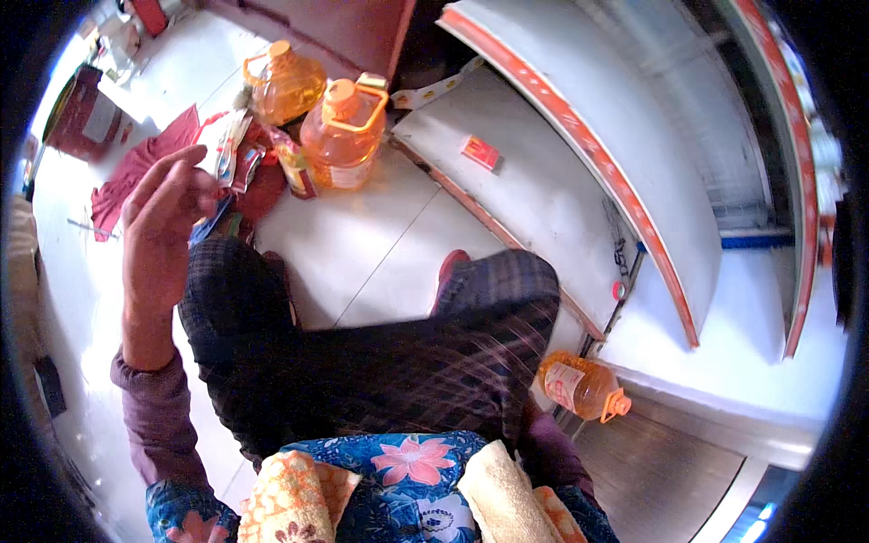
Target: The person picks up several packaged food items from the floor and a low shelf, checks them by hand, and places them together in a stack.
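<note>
My left hand (166, 197) is raised at the left, fingers bent, beside a heap of small printed packets (234, 153) and a dark red cloth (146, 163) on the tiled floor. Whether its fingertips touch anything is not plain. Right of the packets stand two large plastic bottles of yellow-orange oil with orange caps and handles, one in front (345, 139) and one behind (288, 85). My right hand is not seen; its sleeve goes down behind my right knee. Just beyond that sleeve a third oil bottle (577, 387) appears tilted, its orange cap towards the lower right.
Metal shelves with orange-red edge strips (577, 129) curve along the right. A small red box (481, 153) lies on the lowest shelf (523, 183), with a dark wire and a round red-rimmed item further along. A dark red bucket-like container (85, 115) stands at the upper left.
</note>
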A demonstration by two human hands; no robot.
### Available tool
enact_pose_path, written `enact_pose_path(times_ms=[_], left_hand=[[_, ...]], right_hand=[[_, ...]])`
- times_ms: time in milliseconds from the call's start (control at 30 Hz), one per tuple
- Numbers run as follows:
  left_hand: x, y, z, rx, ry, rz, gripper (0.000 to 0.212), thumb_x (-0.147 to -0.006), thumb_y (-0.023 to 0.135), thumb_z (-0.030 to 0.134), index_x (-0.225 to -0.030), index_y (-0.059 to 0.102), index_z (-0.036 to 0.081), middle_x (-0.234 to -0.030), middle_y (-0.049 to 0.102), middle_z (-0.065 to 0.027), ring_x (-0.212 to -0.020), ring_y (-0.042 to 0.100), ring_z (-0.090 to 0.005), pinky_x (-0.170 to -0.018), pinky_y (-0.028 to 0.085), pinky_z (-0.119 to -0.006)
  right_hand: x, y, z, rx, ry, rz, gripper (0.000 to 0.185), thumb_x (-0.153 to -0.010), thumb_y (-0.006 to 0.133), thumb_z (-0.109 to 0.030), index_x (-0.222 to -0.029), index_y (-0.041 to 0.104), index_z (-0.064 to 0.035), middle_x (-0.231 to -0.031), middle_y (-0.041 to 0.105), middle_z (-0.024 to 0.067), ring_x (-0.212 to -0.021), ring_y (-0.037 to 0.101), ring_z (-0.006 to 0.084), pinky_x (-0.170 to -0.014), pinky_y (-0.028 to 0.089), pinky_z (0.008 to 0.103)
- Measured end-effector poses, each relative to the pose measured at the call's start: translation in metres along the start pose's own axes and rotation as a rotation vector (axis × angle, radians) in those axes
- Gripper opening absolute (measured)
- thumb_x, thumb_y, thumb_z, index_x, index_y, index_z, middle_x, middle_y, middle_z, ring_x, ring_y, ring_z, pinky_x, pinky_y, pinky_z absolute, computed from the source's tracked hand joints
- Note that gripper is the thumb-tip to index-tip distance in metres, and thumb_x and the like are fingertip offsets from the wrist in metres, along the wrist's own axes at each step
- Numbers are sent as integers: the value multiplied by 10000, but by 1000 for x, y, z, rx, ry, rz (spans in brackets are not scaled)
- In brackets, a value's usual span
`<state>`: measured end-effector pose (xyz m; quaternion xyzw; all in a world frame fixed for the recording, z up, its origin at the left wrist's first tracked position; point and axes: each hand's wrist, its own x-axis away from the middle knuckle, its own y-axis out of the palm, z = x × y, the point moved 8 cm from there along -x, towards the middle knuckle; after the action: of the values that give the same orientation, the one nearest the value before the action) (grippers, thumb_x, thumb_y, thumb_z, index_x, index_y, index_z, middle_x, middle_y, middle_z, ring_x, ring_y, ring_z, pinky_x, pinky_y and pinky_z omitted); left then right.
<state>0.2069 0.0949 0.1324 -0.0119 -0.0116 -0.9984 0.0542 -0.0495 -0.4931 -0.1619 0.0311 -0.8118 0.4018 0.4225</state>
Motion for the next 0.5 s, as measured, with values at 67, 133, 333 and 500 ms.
enact_pose_path(times_ms=[67,133,333,500], left_hand=[[-9,9,-17,68,-68,-26,306,-905,493,191,-1099,532,-43,-812,597,-46,-686,529,-85,-655,432,-207],[-23,-7,-43,70,-145,1,304,-909,485,191,-1096,532,-45,-822,597,-49,-695,533,-86,-657,434,-209],[36,-205,-257,98,-470,168,336,-918,456,262,-1102,551,-4,-883,600,-62,-751,552,-140,-688,445,-255],[227,-262,-349,-87,-967,372,336,-915,452,278,-1084,557,7,-881,600,-66,-756,556,-155,-688,447,-269]], right_hand=[[-15,-25,-3,3,29,21,319,-730,677,-189,-982,622,-2,-872,649,172,-798,629,251,-724,488,331],[-36,-58,-28,-2,-10,81,311,-733,674,-187,-975,624,2,-861,651,173,-786,633,246,-713,491,327],[-114,-101,-199,12,-305,68,278,-771,645,-153,-979,617,28,-860,652,152,-793,625,201,-713,490,303],[-146,-56,-344,274,-613,-139,240,-788,617,-130,-985,611,8,-819,654,91,-754,607,151,-676,482,303]])
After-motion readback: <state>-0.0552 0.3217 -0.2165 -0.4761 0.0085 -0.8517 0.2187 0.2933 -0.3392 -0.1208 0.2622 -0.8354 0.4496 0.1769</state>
